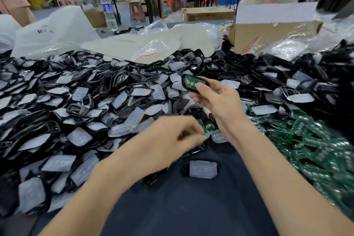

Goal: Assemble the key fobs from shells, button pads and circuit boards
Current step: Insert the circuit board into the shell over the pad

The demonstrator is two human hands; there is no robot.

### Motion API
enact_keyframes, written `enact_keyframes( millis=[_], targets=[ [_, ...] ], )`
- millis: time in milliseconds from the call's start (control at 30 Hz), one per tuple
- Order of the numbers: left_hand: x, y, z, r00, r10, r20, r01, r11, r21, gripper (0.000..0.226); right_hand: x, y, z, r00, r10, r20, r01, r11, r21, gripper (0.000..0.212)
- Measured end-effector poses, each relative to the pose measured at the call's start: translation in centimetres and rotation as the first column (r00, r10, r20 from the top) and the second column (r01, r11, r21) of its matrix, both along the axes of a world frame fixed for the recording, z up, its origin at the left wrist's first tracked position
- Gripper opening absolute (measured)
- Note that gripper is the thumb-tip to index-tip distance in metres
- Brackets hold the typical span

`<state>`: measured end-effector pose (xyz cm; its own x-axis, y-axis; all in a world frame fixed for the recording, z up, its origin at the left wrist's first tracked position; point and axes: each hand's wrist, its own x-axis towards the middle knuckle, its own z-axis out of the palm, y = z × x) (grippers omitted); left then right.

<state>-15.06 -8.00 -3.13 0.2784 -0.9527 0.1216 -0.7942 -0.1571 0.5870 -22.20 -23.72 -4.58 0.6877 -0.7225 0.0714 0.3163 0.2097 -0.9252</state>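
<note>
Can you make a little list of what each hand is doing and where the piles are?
Right hand: pinches a black shell with a green board inside
Left hand: blurred, fingers curled by loose parts; grip unclear
Left pile: black shells and whitish button pads
Right pile: green circuit boards
In front: padded shell on dark cloth

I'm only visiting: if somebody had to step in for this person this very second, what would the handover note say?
Right hand: holds a shell with a board seated in it, raised over the pile.
Left hand: blurred, fingers curled low beside a loose board; unclear whether it grips anything.
Parts: shell-and-pad heap on the left, board heap on the right, a padded shell on the cloth in front.
Done: one board seated.
Left: probably closing that fob, then the heaps.
</note>
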Motion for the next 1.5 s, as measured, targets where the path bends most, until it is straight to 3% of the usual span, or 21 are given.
enact_keyframes(
  millis=[67, 167, 367, 467, 567, 633, 700, 767, 867, 1000, 1100, 1233, 1333, 1433, 1500],
  targets=[
    [-1.1, 0.3, 0.1, 0.981, -0.154, 0.121, 0.129, 0.973, 0.190, 0.015, 0.0, 0.0, -0.1, 1.000, 0.007, 0.010, -0.008, 0.999, 0.039, 0.012],
    [-2.0, 0.3, 0.0, 0.943, -0.227, 0.242, 0.129, 0.923, 0.363, 0.029, 0.1, 0.0, -0.1, 0.999, 0.015, 0.033, -0.017, 0.996, 0.089, 0.012],
    [-2.4, 0.5, -0.2, 0.939, -0.240, 0.245, 0.139, 0.920, 0.367, 0.021, 0.0, -0.7, 0.1, 0.997, -0.002, 0.073, -0.013, 0.979, 0.203, 0.008],
    [-2.0, 0.8, -0.4, 0.970, -0.207, 0.124, 0.168, 0.949, 0.267, 0.013, -0.1, -1.0, 0.2, 0.996, -0.037, 0.084, 0.010, 0.953, 0.301, 0.006],
    [-0.7, 0.6, -0.2, 0.991, -0.064, -0.115, 0.075, 0.993, 0.095, 0.014, -0.4, -1.2, 0.5, 0.991, -0.049, 0.127, -0.002, 0.929, 0.371, 0.010],
    [0.6, 0.0, 0.2, 0.955, 0.018, -0.296, -0.041, 0.997, -0.071, 0.012, -0.6, -1.2, 0.6, 0.986, -0.018, 0.169, -0.048, 0.925, 0.377, 0.015],
    [1.6, -1.0, 0.4, 0.838, 0.058, -0.542, -0.195, 0.961, -0.199, 0.009, -0.5, -1.1, 0.7, 0.983, 0.006, 0.183, -0.075, 0.926, 0.370, 0.015],
    [2.2, -2.3, 0.4, 0.706, 0.066, -0.705, -0.323, 0.916, -0.237, 0.009, -0.1, -0.8, 0.7, 0.992, 0.005, 0.129, -0.048, 0.942, 0.331, 0.012],
    [2.5, -4.1, -0.1, 0.638, 0.091, -0.765, -0.434, 0.863, -0.259, 0.008, 0.5, -0.1, 0.2, 1.000, 0.030, -0.004, -0.028, 0.974, 0.225, 0.015],
    [2.9, -4.7, -1.3, 0.678, 0.165, -0.716, -0.496, 0.822, -0.280, 0.011, 0.6, 0.0, -1.0, 0.993, 0.095, -0.066, -0.096, 0.995, -0.014, 0.023],
    [3.2, -4.5, -1.6, 0.701, 0.207, -0.683, -0.513, 0.811, -0.281, 0.010, 0.5, 0.1, -1.1, 0.984, 0.086, -0.157, -0.121, 0.966, -0.229, 0.016],
    [3.1, -4.4, -1.6, 0.745, 0.205, -0.635, -0.492, 0.811, -0.316, 0.008, 0.4, 0.1, -1.0, 0.987, 0.031, -0.155, -0.072, 0.961, -0.265, 0.010],
    [3.0, -4.4, -1.9, 0.766, 0.190, -0.614, -0.475, 0.810, -0.342, 0.005, 0.3, 0.2, -1.1, 0.982, -0.062, -0.178, -0.012, 0.922, -0.388, 0.008],
    [3.0, -4.3, -2.2, 0.744, 0.152, -0.651, -0.449, 0.835, -0.318, 0.015, 0.5, 0.3, -1.3, 0.979, -0.141, -0.146, 0.065, 0.899, -0.432, 0.007],
    [2.7, -4.5, -2.3, 0.680, 0.100, -0.726, -0.437, 0.851, -0.292, 0.022, 0.6, 0.3, -1.4, 0.980, -0.162, -0.118, 0.101, 0.907, -0.408, 0.007]
  ],
)
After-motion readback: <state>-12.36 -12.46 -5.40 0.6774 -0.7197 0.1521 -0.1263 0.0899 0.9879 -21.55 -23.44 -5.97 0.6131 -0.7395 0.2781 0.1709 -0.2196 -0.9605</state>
